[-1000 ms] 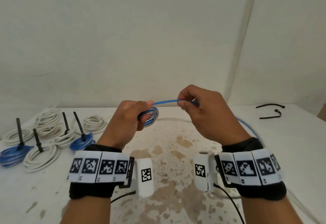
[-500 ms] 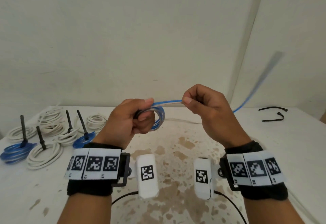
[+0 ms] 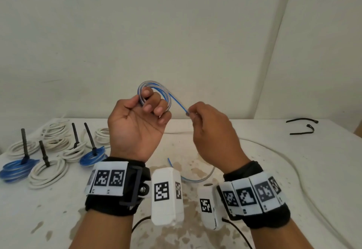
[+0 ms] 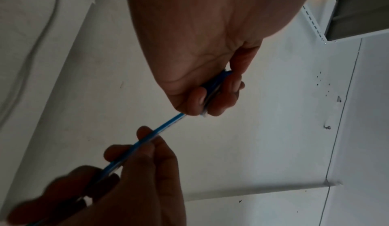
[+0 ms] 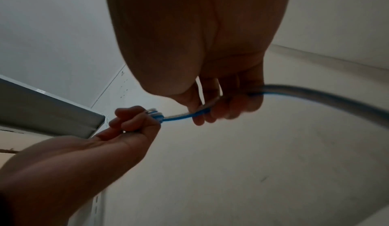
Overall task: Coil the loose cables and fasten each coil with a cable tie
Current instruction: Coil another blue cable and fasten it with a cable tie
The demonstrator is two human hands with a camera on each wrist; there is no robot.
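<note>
My left hand (image 3: pixel 145 103) is raised palm toward me, its fingers curled through a small coil of blue cable (image 3: pixel 154 89). From the coil a short straight run of blue cable (image 3: pixel 179 104) leads to my right hand (image 3: pixel 193 112), which pinches it between thumb and fingers. In the left wrist view the blue cable (image 4: pixel 168 124) runs from my left fingers (image 4: pixel 210 96) down into my right hand (image 4: pixel 134 154). In the right wrist view my right fingers (image 5: pixel 210 111) hold the blue cable (image 5: pixel 179 115), and its tail (image 5: pixel 315 93) sweeps off blurred to the right.
Several tied white and blue coils (image 3: pixel 47 172) with upright black ties (image 3: pixel 24 142) lie at the table's left. Two loose black cable ties (image 3: pixel 301 120) lie at the far right. A loose white cable (image 3: pixel 274 150) curves across the stained table (image 3: pixel 323 180).
My left hand rose and turned palm toward me, lifting the coil above its fingers. My right hand slid along the cable and sits lower; the whipping tail has dropped.
</note>
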